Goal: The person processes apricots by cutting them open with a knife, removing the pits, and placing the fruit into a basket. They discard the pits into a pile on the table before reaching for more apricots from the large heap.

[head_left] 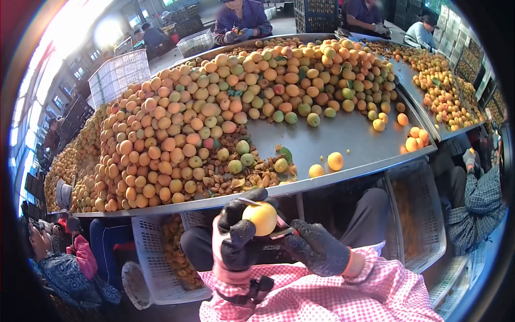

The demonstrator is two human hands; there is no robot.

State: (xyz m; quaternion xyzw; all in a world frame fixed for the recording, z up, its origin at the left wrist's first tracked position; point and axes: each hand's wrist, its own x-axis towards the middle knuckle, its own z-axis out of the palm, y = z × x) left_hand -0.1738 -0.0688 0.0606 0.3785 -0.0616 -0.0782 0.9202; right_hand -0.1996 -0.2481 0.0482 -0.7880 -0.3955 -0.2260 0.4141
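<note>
In a dark glove, my left hand [238,228] is closed around a yellow apricot [260,218], held upright just off the table's front edge. My right hand [317,248], also gloved, grips a small knife [282,233] with a bit of red on it; its tip reaches the underside of the apricot. The fingers of the right hand partly hide the handle. Beyond my hands, a large pile of apricots [182,118] covers much of the metal table [316,145]. Two loose apricots [335,161] lie near the front edge, beside a heap of split, brownish pieces [257,174].
Below the table edge stand a white crate [153,263] with apricot pieces on my left and another crate [429,214] on my right. Co-workers sit on both sides [475,209] and across the table [241,21]. Stacked crates [316,13] stand behind.
</note>
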